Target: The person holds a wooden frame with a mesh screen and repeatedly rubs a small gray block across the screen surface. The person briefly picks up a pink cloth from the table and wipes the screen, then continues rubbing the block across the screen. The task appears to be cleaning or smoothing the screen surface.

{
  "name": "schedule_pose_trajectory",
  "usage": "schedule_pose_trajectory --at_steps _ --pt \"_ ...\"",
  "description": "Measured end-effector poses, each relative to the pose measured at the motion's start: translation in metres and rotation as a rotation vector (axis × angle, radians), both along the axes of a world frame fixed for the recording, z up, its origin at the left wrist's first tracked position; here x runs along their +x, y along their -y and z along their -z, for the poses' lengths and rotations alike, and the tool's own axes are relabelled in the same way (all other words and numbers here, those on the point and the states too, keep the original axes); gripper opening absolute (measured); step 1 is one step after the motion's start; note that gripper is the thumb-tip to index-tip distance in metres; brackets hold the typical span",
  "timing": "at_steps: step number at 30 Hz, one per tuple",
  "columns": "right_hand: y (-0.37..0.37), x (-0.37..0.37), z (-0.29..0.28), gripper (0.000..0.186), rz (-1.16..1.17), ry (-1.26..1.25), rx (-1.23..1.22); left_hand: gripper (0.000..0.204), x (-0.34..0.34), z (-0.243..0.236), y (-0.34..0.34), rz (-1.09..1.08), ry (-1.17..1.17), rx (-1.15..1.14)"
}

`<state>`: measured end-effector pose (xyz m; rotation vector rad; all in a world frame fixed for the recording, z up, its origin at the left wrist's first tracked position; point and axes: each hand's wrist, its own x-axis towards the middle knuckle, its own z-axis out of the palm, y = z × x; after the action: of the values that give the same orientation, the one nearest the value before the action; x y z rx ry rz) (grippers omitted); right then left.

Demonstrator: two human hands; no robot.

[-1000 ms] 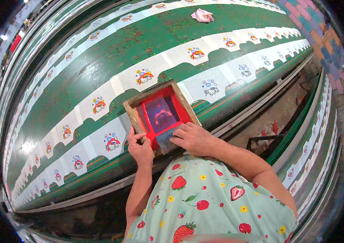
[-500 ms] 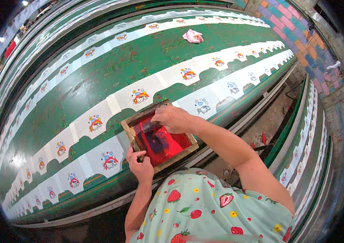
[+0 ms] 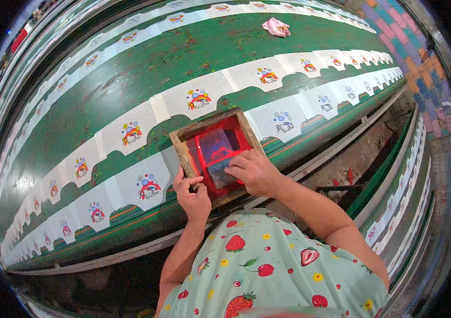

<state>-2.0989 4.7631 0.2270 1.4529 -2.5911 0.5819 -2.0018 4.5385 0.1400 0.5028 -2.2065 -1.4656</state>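
A wooden-rimmed printing screen [image 3: 184, 156] lies at the near edge of the green table, over the near row of pale fabric pieces. Red ink coats its mesh, with a darker see-through patch in the middle. My left hand [image 3: 192, 199] is closed on the frame's left rim near its front corner. Inside the frame, my right hand [image 3: 256, 172] grips a dark squeegee [image 3: 220, 173], which rests on the mesh toward the near side. A piece with a colourful cartoon print [image 3: 148, 186] lies left of the screen; to the right, a print [image 3: 284, 123] shows only blue and dark lines.
The long green table [image 3: 146, 74] carries rows of printed fabric pieces [image 3: 199, 99]. A crumpled pink cloth [image 3: 276, 27] lies toward its far side. A metal rail [image 3: 321, 161] runs along the near edge. Another table with pieces [image 3: 403, 185] stands at the right.
My right hand has drawn the squeegee from the far part of the screen toward me. My left hand keeps its hold on the rim. The whole view has shifted slightly.
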Motion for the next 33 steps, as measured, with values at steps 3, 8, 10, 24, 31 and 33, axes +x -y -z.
schedule_pose_trajectory --at_steps 3,8,10,24,31,33 --pt "-0.008 0.024 -0.007 0.039 0.000 0.005 0.015 0.021 0.000 -0.001 0.001 0.005 -0.016 0.011" --pt "-0.015 0.039 -0.015 0.046 0.019 0.139 0.067 0.021 -0.001 -0.003 0.000 -0.002 0.008 -0.001" --pt "-0.019 0.039 -0.014 0.046 -0.008 0.163 0.058 0.021 -0.002 -0.004 0.000 -0.004 0.007 -0.002" --pt "-0.156 0.016 0.025 0.037 0.513 0.475 -0.710 0.022 -0.041 -0.013 -0.078 0.015 -0.106 -0.042" --pt "-0.250 -0.016 0.031 0.035 0.505 0.411 -0.726 0.023 -0.086 -0.003 -0.175 0.030 -0.112 -0.032" --pt "-0.272 -0.025 0.032 0.037 0.483 0.415 -0.723 0.023 -0.094 -0.002 -0.195 0.035 -0.133 -0.033"
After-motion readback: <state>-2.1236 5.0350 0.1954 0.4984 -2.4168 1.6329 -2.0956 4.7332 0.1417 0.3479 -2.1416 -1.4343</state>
